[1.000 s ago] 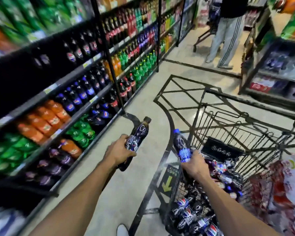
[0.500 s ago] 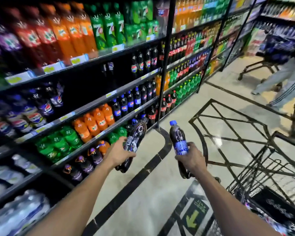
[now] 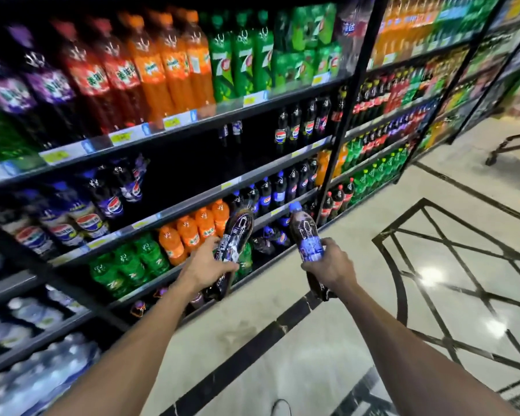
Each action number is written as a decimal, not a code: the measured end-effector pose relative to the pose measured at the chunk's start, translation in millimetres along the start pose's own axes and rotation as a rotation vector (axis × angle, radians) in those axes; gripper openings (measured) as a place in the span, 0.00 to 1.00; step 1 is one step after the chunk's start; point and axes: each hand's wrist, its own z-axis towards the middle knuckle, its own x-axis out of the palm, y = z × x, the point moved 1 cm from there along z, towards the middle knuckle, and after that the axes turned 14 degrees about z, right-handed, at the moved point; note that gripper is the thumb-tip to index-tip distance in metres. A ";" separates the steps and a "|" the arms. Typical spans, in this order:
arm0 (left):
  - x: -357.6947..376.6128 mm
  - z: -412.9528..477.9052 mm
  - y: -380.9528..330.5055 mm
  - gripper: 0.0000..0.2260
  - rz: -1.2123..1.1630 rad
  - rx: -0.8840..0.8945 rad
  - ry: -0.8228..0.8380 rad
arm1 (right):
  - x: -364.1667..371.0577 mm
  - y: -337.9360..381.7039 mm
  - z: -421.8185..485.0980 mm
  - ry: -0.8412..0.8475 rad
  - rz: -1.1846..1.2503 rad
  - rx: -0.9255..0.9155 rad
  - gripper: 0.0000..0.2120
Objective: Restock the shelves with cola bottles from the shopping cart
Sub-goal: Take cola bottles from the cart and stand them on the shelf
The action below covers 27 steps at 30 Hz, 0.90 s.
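Lowest in the frame, the toe of a pale shoe [image 3: 280,407] stands on the glossy tiled floor [image 3: 312,340]. Two bare forearms rise from the bottom corners and converge toward the centre, both stretched almost straight.

The left hand [image 3: 210,265], just left of centre, is turned back-of-hand up. Its fingers and thumb wrap the lower half of a black-labelled cola bottle [image 3: 234,235], which tilts with its neck up and to the right, in front of the lower shelf rows. The right hand [image 3: 327,265], just right of centre, grips the lower body of a blue-capped cola bottle [image 3: 306,235], its thumb across the blue label. This bottle leans with its cap up and to the left, and its base sticks out below the hand. The two bottles are near each other but apart, both in the air above the floor.

Behind them, the shelves [image 3: 192,205] fill the left and upper frame. They hold water bottles [image 3: 27,385] at lower left, green bottles [image 3: 129,265] and orange bottles [image 3: 192,232] at mid height, and shelved cola bottles [image 3: 270,190] just above the hands. The middle shelf has a dark gap. At the far right edge there is a dark cart leg [image 3: 511,145].
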 end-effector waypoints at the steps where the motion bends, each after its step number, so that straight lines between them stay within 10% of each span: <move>1: -1.6 9.9 -3.8 0.38 -0.006 -0.001 -0.003 | -0.1 3.4 12.3 0.006 -0.001 -0.005 0.32; 27: -27.5 306.4 -16.2 0.30 -0.210 0.008 -0.065 | 69.4 100.4 273.7 0.090 0.043 -0.031 0.32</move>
